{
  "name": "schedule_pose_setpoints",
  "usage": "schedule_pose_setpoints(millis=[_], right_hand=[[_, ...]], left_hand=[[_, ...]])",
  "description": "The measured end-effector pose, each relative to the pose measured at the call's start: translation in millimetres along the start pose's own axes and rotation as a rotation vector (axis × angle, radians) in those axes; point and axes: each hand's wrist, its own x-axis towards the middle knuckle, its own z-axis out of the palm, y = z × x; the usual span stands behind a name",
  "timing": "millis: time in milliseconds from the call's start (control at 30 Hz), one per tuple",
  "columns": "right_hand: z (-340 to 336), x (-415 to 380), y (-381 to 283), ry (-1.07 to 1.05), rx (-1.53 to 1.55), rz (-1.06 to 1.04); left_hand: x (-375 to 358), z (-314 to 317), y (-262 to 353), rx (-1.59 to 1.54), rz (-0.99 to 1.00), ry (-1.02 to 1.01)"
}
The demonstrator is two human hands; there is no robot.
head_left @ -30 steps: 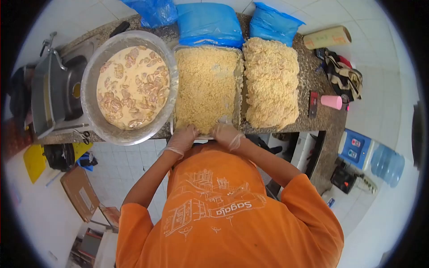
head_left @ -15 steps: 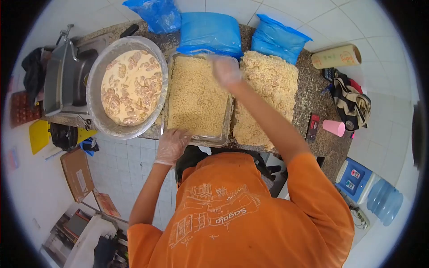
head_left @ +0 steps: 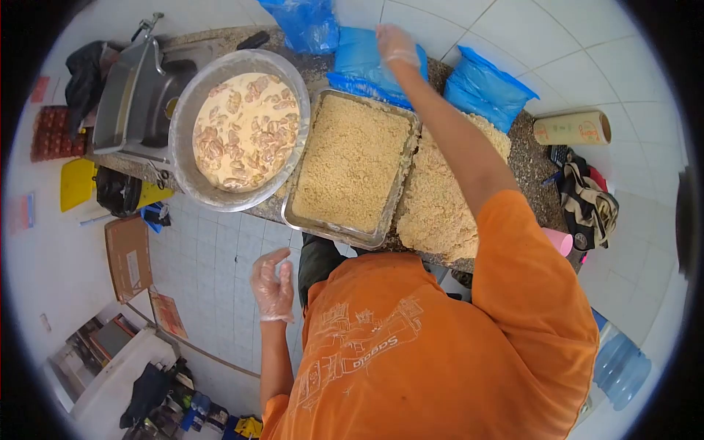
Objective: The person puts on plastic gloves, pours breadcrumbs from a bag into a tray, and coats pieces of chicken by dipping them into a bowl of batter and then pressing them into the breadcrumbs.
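My right hand [head_left: 397, 45], in a clear plastic glove, reaches far over the counter and rests on the middle blue plastic bag [head_left: 359, 62] behind the metal tray [head_left: 334, 224]. The tray is filled with pale breadcrumbs [head_left: 352, 161]. My left hand [head_left: 273, 284], also gloved, hangs off the counter below the tray's near edge with fingers spread and nothing in it. A heap of loose breadcrumbs [head_left: 440, 202] lies to the right of the tray. A large steel bowl [head_left: 192, 110] of meat pieces in creamy batter stands to the left of it.
Two more blue bags [head_left: 490, 94] [head_left: 304, 22] stand along the back wall. A sink [head_left: 136, 92] lies left of the bowl. A cardboard roll [head_left: 572, 128], a striped cloth bag [head_left: 587, 198] and a pink cup [head_left: 561, 240] occupy the counter's right end. A water bottle [head_left: 620, 367] stands at lower right.
My right hand has moved from the tray's near edge across the crumbs to the blue bag at the back. My left hand has let go of the tray and dropped below the counter.
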Motion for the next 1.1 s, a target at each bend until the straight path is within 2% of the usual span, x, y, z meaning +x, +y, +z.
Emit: schedule_pose_setpoints(millis=[33,100,167,233,267,300,367,433,500,533,567,600,667,733,767,800,833,900,967,1000,1067,1100], right_hand=[[-14.3,0.4,-15.0,-0.001,0.000,-0.009],[-36.9,-15.8,-44.5,-0.351,-0.368,-0.317],[-37.9,-63.4,-59.7,-0.472,-0.632,-0.450],[14.5,-75.7,-38.3,-0.329,-0.607,-0.538],[32.7,-73.5,-30.3,-0.318,-0.606,-0.542],[49.0,-68.4,-23.8,-0.322,-0.535,-0.465],[55.2,-56.2,-26.1,-0.333,-0.458,-0.390],[41.2,-39.9,-23.1,-0.153,-0.350,-0.287],[37.8,-0.3,27.9,0.360,-0.078,-0.778],[15.1,10.1,22.2,0.356,-0.069,-0.617],[-14.6,18.8,10.7,0.349,-0.059,-0.451],[-41.8,33.3,5.3,0.385,-0.144,-0.434],[-90.7,49.6,-3.2,0.441,-0.238,-0.424],[-129.8,44.7,-14.9,0.482,-0.023,-0.432],[-145.5,34.9,-26.2,0.496,-0.029,-0.446],[-158.1,18.2,-33.8,0.581,0.021,-0.593],[-171.9,-1.5,-44.4,0.665,0.073,-0.742],[-202.8,-47.8,-74.8,0.673,0.082,-0.811],[-230.0,-105.2,-114.0,0.670,0.063,-0.965],[-240.7,-133.9,-134.5,0.677,0.024,-1.062],[-248.3,-179.8,-162.4,0.588,0.076,-1.169],[-246.8,-199.7,-171.1,0.600,0.066,-1.164]], left_hand=[[-7.4,-2.0,-3.5,-0.053,-0.096,0.014],[-15.4,-2.0,-2.7,-0.105,-0.162,0.037],[-19.0,3.2,-0.6,-0.160,-0.216,0.063],[-23.0,11.5,1.4,-0.255,-0.258,0.062],[-24.1,13.1,0.4,-0.210,-0.216,0.031],[-23.7,11.1,3.0,-0.208,-0.212,0.036],[-24.7,0.6,12.3,0.021,0.020,-0.066],[-35.0,-6.1,11.9,0.011,0.029,-0.052],[-51.4,-6.9,1.3,-0.074,-0.061,-0.009],[-55.4,-4.5,-2.0,-0.085,-0.065,0.005],[-61.1,-3.6,-4.2,-0.166,-0.163,0.026],[-63.8,-3.4,-5.3,-0.247,-0.254,0.042],[-52.2,-2.6,-2.1,-0.290,-0.229,0.030],[-29.8,-4.4,5.6,-0.331,-0.194,0.024],[-14.8,-5.2,11.7,-0.346,-0.130,0.012],[1.2,-7.4,19.3,-0.359,-0.068,-0.002],[22.7,-10.9,27.5,-0.274,0.068,0.029],[80.4,-30.6,65.8,-0.078,0.293,0.099],[145.5,-43.8,106.5,-0.032,0.535,0.287],[173.0,-56.8,146.1,-0.010,0.655,0.403],[203.8,-75.2,195.9,0.003,0.786,0.524],[212.9,-80.4,207.6,-0.084,0.662,0.172]])
